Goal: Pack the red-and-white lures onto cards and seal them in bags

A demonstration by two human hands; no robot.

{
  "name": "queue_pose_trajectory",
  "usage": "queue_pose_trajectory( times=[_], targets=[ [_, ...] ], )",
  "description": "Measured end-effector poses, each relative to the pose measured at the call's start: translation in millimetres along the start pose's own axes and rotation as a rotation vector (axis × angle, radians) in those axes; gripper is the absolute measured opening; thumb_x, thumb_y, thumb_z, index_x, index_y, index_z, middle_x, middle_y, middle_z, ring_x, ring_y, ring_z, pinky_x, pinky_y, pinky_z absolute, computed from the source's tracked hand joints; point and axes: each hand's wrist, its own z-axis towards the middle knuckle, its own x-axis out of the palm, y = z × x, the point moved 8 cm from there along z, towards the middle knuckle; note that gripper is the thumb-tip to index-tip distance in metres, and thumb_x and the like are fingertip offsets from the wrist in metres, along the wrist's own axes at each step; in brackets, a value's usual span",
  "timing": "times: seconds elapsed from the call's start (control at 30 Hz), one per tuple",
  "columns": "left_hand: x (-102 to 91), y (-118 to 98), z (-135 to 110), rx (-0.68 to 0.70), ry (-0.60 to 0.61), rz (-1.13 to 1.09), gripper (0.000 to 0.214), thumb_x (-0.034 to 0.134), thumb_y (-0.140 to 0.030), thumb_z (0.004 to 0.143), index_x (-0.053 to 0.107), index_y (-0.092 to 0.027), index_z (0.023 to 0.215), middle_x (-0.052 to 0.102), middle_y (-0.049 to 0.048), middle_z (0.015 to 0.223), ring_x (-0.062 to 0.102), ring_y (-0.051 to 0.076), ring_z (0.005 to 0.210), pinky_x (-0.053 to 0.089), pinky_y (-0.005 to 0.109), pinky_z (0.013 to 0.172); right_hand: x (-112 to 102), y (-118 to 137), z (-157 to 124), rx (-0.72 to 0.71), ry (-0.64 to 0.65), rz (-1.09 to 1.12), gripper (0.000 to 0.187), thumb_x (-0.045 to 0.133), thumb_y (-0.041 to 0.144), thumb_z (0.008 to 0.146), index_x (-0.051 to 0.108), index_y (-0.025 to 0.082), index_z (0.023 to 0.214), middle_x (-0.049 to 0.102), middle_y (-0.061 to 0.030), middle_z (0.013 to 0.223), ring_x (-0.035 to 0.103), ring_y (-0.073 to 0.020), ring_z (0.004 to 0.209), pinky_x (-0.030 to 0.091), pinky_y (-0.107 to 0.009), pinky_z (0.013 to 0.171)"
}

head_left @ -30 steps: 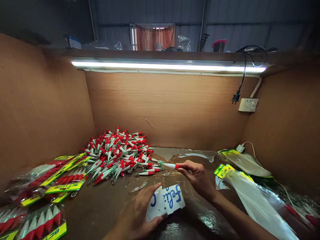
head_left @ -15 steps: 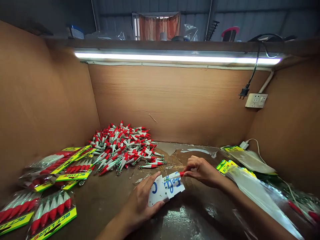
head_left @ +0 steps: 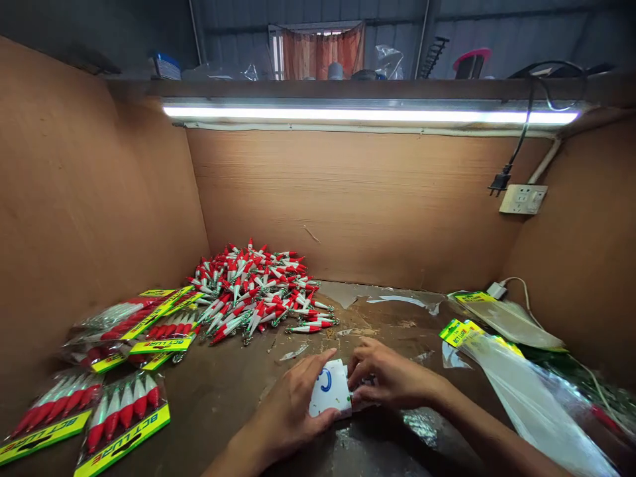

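My left hand grips a small white card with blue lettering at the front middle of the dark table. My right hand is closed over the card's right side, fingers curled down on it; the red-and-white lure it carried is hidden under the fingers. A big heap of red-and-white lures with green hooks lies behind and to the left of both hands.
Packed lures in clear bags with yellow-green header cards lie along the left. Empty clear bags with yellow headers lie on the right. Brown board walls enclose the table; a wall socket and hanging plug are at the right rear.
My right hand brought a lure from the heap's edge back to the card and now covers it. The card's right flap is hidden under that hand. The view shifted slightly.
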Motion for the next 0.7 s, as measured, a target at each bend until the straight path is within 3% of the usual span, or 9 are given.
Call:
queue_pose_trajectory(
  times=[0.1, 0.17, 0.3, 0.4, 0.53, 0.7],
  targets=[
    [2.0, -3.5, 0.2, -0.025, 0.049, -0.009, 0.087, 0.076, -0.034, 0.079, 0.029, -0.032, 0.152, 0.053, 0.0082, 0.144, 0.052, 0.029, 0.13, 0.043, 0.046, 0.111, -23.1, -24.2, 28.6, 0.153, -0.103, -0.035, 0.023, 0.056, 0.034, 0.097, 0.076, 0.022, 0.093, 0.073, -0.0025, 0.091, 0.062, -0.0164, 0.087, 0.042, -0.026, 0.08],
    [3.0, -6.6, 0.6, -0.038, 0.079, -0.011, 0.085, 0.077, -0.037, 0.078, 0.032, -0.032, 0.151, 0.053, 0.0068, 0.144, 0.05, 0.029, 0.131, 0.041, 0.045, 0.113, -26.9, -45.0, 58.2, 0.299, -0.146, -0.149, 0.028, 0.052, 0.034, 0.099, 0.075, 0.021, 0.092, 0.074, -0.0039, 0.09, 0.064, -0.0159, 0.083, 0.041, -0.024, 0.074],
    [4.4, -9.4, -0.1, -0.037, 0.11, -0.008, 0.089, 0.079, -0.033, 0.074, 0.033, -0.033, 0.151, 0.051, 0.0056, 0.145, 0.047, 0.028, 0.133, 0.039, 0.044, 0.115, -0.6, -72.7, 119.2, 0.444, -0.13, -0.282, 0.024, 0.058, 0.038, 0.093, 0.076, 0.022, 0.092, 0.076, -0.0059, 0.092, 0.066, -0.019, 0.085, 0.039, -0.024, 0.069],
    [5.5, -6.7, -0.7, -0.052, 0.133, 0.008, 0.096, 0.083, -0.033, 0.069, 0.033, -0.033, 0.151, 0.049, 0.0066, 0.146, 0.047, 0.029, 0.133, 0.039, 0.044, 0.114, 17.9, -83.4, 145.6, 0.501, -0.156, -0.341, 0.025, 0.064, 0.042, 0.088, 0.075, 0.019, 0.085, 0.075, -0.0103, 0.091, 0.066, -0.0232, 0.087, 0.038, -0.026, 0.067],
    [3.5, -4.3, 0.4, -0.084, 0.131, 0.041, 0.098, 0.085, -0.036, 0.064, 0.036, -0.035, 0.149, 0.049, 0.0072, 0.146, 0.048, 0.032, 0.132, 0.041, 0.048, 0.112, 17.8, -84.5, 153.7, 0.509, -0.231, -0.422, 0.016, 0.066, 0.034, 0.088, 0.074, 0.02, 0.084, 0.074, -0.0092, 0.092, 0.064, -0.0231, 0.091, 0.037, -0.028, 0.071],
    [2.9, -3.6, -0.1, -0.081, 0.116, 0.062, 0.099, 0.085, -0.035, 0.064, 0.036, -0.036, 0.149, 0.05, 0.008, 0.145, 0.049, 0.034, 0.131, 0.043, 0.051, 0.11, -6.8, -73.2, 135.3, 0.46, -0.369, -0.502, 0.013, 0.062, 0.033, 0.093, 0.07, 0.024, 0.095, 0.071, -0.0058, 0.103, 0.059, -0.0213, 0.1, 0.036, -0.029, 0.079]
  ],
)
